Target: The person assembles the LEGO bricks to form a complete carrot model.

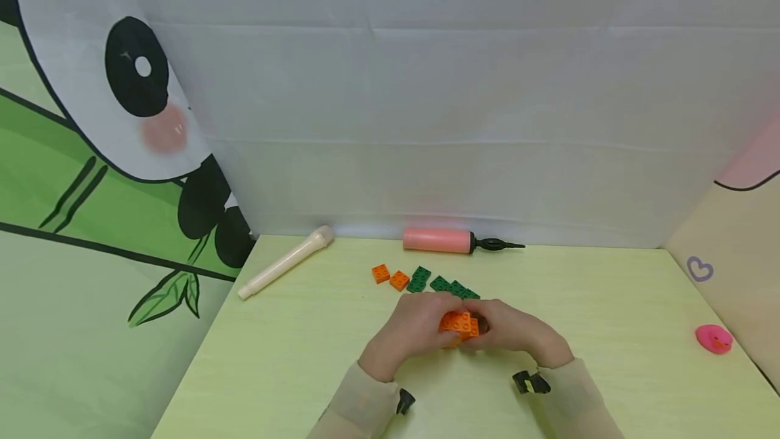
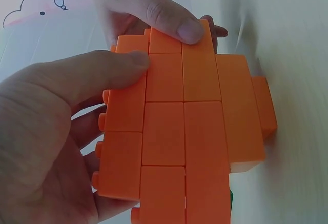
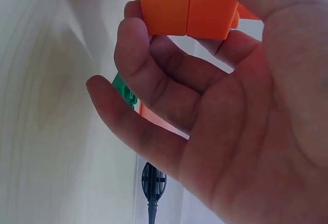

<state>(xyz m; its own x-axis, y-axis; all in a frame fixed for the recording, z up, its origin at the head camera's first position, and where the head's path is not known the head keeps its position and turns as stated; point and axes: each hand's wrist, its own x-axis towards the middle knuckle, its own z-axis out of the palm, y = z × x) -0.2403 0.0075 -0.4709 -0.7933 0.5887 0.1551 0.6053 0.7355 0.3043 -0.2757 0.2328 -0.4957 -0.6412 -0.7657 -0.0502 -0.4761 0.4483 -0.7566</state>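
Both hands hold one block of joined orange toy bricks [image 2: 164, 131] above the near middle of the table. My left hand [image 1: 417, 322] grips it from the left, its thumb flat across the bricks' side in the left wrist view. From the other end my right hand [image 1: 514, 327] pinches it between thumb and curled fingers, with one finger held away. In the left wrist view the bricks stand in stacked layers, studs pointing left. Just beyond the hands lie several green bricks [image 1: 419, 279] and two loose orange bricks [image 1: 380, 274]. The fingers hide much of the block in the head view.
A pink hand pump [image 1: 437, 240] with a black nozzle lies along the table's back edge. At the back left is a cream-coloured tube [image 1: 286, 263], set slantwise. A pink rubber duck [image 1: 714, 339] sits near the right edge. Printed cloth walls [image 1: 457, 120] stand behind the table [image 1: 609, 310].
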